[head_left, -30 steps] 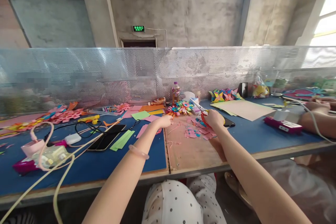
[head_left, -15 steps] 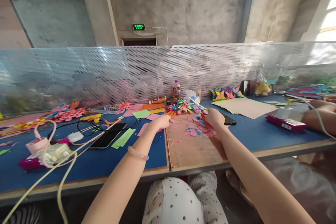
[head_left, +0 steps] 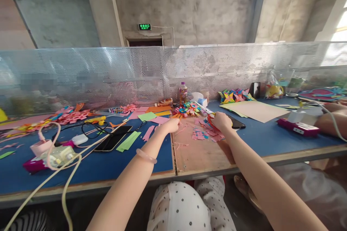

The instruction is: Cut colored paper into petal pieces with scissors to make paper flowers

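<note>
My right hand is closed around the handles of a pair of scissors, whose blades point up and to the left. My left hand has its fingers drawn together near the seam of the table, and anything between them is hidden. Cut pink and blue paper pieces lie in a loose heap between the hands. Behind them sit multicoloured paper flowers. Pink paper strips and green paper strips rest left of my left hand.
A black phone, tangled cables and a charger occupy the left. A drink bottle stands by the perforated metal screen. At right are cream paper sheets, a magenta power strip and another person's arm.
My left hand has shifted slightly right, and the pink paper bit at its fingertips no longer shows. Separate pink strips now show beside my left forearm. The right hand keeps hold of the scissors.
</note>
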The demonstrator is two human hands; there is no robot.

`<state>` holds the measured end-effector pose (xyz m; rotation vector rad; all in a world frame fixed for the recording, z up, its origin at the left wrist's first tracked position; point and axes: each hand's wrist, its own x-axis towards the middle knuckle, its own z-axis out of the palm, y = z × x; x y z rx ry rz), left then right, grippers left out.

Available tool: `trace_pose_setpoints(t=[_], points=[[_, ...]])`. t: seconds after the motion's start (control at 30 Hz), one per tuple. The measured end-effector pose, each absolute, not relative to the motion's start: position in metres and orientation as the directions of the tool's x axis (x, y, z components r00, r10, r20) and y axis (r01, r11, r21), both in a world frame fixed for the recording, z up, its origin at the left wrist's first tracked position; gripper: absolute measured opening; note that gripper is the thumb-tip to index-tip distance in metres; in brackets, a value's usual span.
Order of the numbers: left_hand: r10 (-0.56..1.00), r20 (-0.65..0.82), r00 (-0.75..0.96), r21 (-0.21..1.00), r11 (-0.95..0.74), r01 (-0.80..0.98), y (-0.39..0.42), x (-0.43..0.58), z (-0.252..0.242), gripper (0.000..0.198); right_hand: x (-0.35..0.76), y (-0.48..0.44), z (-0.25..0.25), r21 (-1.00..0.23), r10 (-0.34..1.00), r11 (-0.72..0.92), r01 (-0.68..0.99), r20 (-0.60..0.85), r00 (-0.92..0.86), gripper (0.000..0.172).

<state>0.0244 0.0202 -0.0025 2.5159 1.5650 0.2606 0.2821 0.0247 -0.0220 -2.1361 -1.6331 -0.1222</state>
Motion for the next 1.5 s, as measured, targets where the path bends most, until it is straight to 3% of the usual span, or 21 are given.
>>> trace_pose_setpoints(t=[0.17,0.37,0.6,0.7,0.9,1.03,1.13,1.23,1.37,1.5], points=[[0.871,0.009,0.492,0.242,-0.479,0.844,0.018,0.034,-0.004,0.043,0.282,0.026,-0.021,-0.322,0.883,-0.229,0.919,0.328,0.335,0.043],[0.769,-0.038,0.638,0.496,-0.540,0.680,0.021,0.033,-0.003,0.059,0.281,0.026,-0.021,-0.329,0.883,-0.213,0.920,0.339,0.325,0.045],[0.850,0.116,0.514,0.559,-0.484,0.674,0.027,0.023,-0.006,0.049,0.280,0.025,-0.021,-0.310,0.887,-0.208,0.928,0.341,0.312,0.043],[0.856,0.116,0.503,0.607,-0.462,0.646,0.026,0.021,-0.004,0.049,0.280,0.026,-0.022,-0.306,0.886,-0.200,0.931,0.349,0.305,0.042],[0.822,0.113,0.559,0.596,-0.506,0.624,0.021,0.019,0.003,0.051,0.278,0.026,-0.021,-0.310,0.892,-0.210,0.927,0.328,0.312,0.042],[0.823,0.126,0.553,0.423,-0.549,0.721,0.011,0.015,0.014,0.036,0.278,0.026,-0.022,-0.305,0.892,-0.212,0.929,0.328,0.311,0.042],[0.817,-0.008,0.577,0.355,-0.537,0.765,0.005,0.012,0.018,0.028,0.279,0.027,-0.024,-0.292,0.894,-0.209,0.933,0.330,0.303,0.043],[0.766,-0.130,0.629,0.443,-0.523,0.728,0.002,0.015,0.017,0.032,0.280,0.030,-0.026,-0.287,0.901,-0.203,0.936,0.319,0.294,0.045],[0.695,-0.045,0.718,0.592,-0.560,0.579,-0.002,0.022,0.016,0.041,0.280,0.032,-0.028,-0.284,0.906,-0.192,0.939,0.316,0.281,0.042],[0.671,-0.027,0.741,0.601,-0.581,0.549,0.001,0.026,0.015,0.039,0.280,0.032,-0.029,-0.282,0.906,-0.176,0.943,0.329,0.267,0.042]])
